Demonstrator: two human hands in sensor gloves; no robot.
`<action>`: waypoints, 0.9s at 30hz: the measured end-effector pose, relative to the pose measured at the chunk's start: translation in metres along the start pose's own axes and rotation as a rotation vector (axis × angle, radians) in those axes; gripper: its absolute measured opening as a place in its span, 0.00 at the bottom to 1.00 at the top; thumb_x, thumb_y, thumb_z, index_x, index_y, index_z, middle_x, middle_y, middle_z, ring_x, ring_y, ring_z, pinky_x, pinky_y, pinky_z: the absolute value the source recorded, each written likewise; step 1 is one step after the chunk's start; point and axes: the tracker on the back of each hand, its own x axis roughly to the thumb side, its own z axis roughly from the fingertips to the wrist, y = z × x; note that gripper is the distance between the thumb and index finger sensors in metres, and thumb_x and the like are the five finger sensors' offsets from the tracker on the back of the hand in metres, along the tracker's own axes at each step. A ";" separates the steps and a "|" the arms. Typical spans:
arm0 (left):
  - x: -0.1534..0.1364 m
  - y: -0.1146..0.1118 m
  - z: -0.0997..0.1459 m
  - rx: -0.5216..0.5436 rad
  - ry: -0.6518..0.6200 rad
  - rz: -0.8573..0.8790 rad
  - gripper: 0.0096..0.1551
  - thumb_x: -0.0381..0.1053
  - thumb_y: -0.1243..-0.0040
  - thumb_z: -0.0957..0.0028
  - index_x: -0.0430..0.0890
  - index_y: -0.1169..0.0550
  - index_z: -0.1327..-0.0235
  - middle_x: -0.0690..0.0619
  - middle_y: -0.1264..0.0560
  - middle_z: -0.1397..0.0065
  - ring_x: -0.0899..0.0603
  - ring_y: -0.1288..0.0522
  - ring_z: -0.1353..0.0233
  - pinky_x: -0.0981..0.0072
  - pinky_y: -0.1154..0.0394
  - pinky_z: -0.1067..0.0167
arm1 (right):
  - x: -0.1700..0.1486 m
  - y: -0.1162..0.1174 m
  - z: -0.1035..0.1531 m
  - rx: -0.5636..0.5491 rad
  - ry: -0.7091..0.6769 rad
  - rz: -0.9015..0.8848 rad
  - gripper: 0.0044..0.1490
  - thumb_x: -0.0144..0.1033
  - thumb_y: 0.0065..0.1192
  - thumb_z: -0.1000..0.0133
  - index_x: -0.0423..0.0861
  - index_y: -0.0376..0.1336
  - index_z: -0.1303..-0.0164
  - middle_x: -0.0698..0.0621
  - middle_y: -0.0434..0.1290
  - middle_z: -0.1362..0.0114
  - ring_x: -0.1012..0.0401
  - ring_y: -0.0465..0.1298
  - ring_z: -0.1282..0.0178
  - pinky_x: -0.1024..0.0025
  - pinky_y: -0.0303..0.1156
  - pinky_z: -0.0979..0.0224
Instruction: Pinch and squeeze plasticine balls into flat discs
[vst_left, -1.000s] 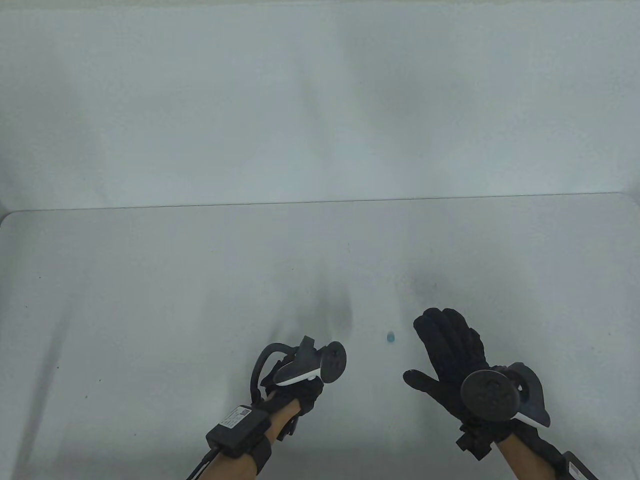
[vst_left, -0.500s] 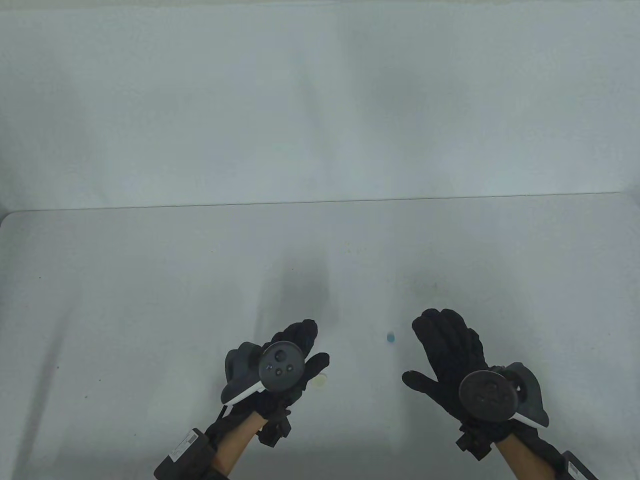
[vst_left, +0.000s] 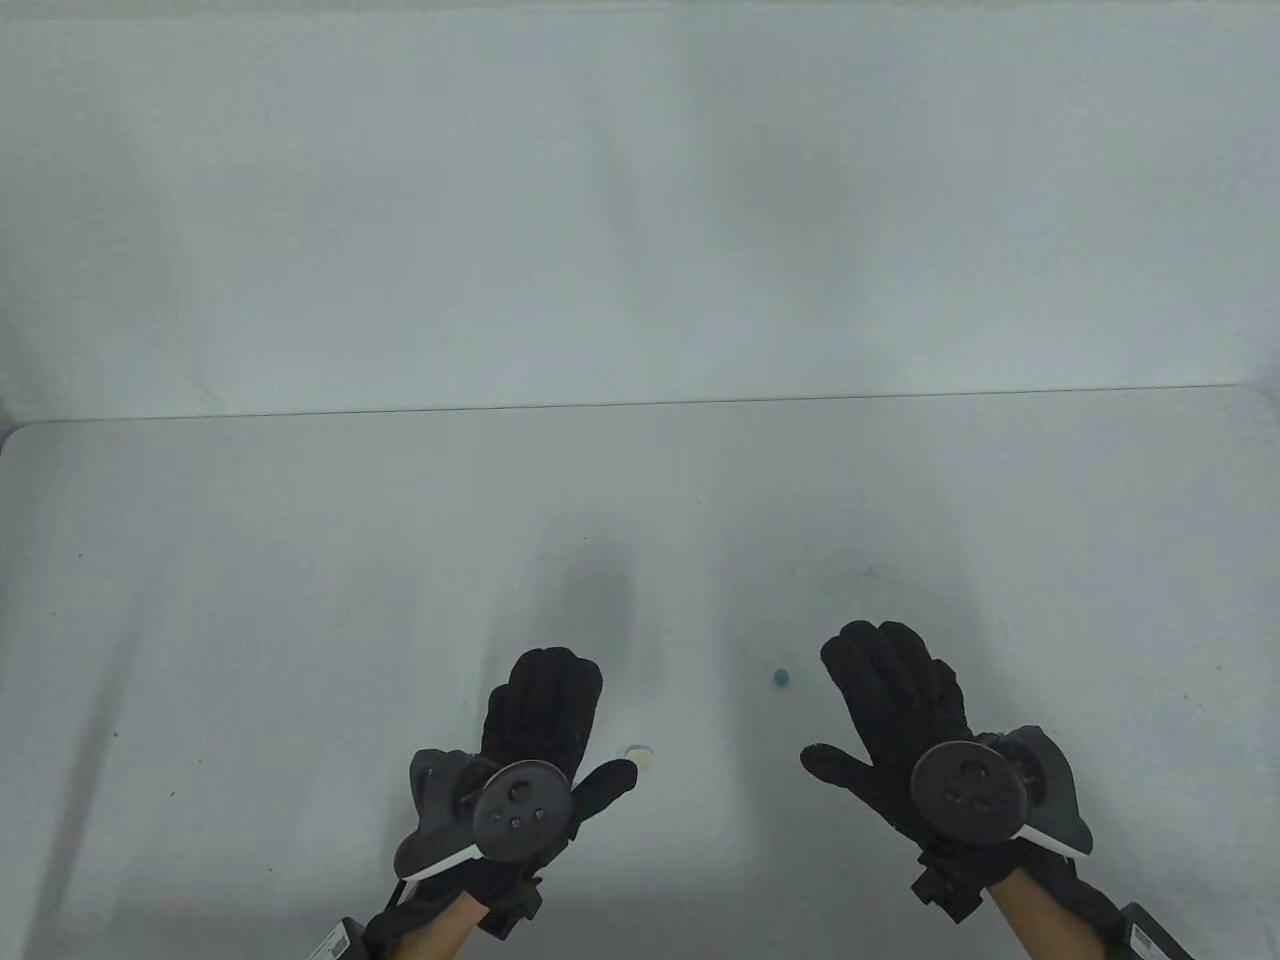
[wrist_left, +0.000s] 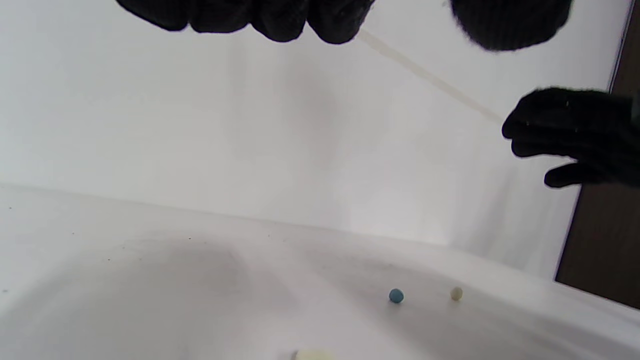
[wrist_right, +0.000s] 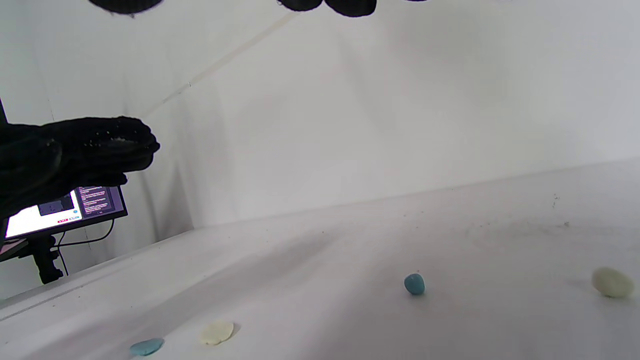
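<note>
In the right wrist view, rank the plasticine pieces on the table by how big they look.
1. Pale yellow plasticine ball, at right; it may simply be nearer the camera.
2. Pale yellow flattened disc and blue flattened disc: look about alike, unranked.
3. Blue plasticine ball, smallest.

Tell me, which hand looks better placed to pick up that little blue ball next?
Probably the right hand. The blue ball lies on the table just beside its spread fingers. The left hand hovers farther off, its thumb by a cream disc.

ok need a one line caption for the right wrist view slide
Two flattened plasticine discs, blue and cream, lie left of a round blue ball and a cream ball.
</note>
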 end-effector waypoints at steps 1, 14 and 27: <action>-0.001 0.002 0.001 0.008 0.002 0.004 0.53 0.65 0.52 0.43 0.32 0.47 0.17 0.27 0.51 0.17 0.20 0.50 0.19 0.29 0.46 0.28 | 0.000 0.000 0.000 -0.001 0.002 0.004 0.55 0.70 0.40 0.40 0.43 0.42 0.12 0.39 0.46 0.09 0.33 0.48 0.13 0.25 0.52 0.24; -0.007 0.001 0.001 0.013 0.016 0.051 0.52 0.64 0.51 0.43 0.32 0.46 0.17 0.27 0.49 0.17 0.20 0.49 0.20 0.29 0.45 0.29 | -0.007 0.004 -0.057 0.126 0.116 0.136 0.48 0.59 0.54 0.38 0.43 0.48 0.15 0.41 0.60 0.15 0.40 0.66 0.20 0.38 0.66 0.24; -0.008 0.003 0.002 0.028 0.016 0.074 0.51 0.64 0.51 0.43 0.32 0.44 0.17 0.27 0.48 0.18 0.20 0.48 0.20 0.29 0.46 0.29 | -0.033 0.083 -0.121 0.438 0.217 0.297 0.37 0.51 0.62 0.41 0.51 0.58 0.22 0.50 0.70 0.22 0.49 0.74 0.25 0.53 0.76 0.29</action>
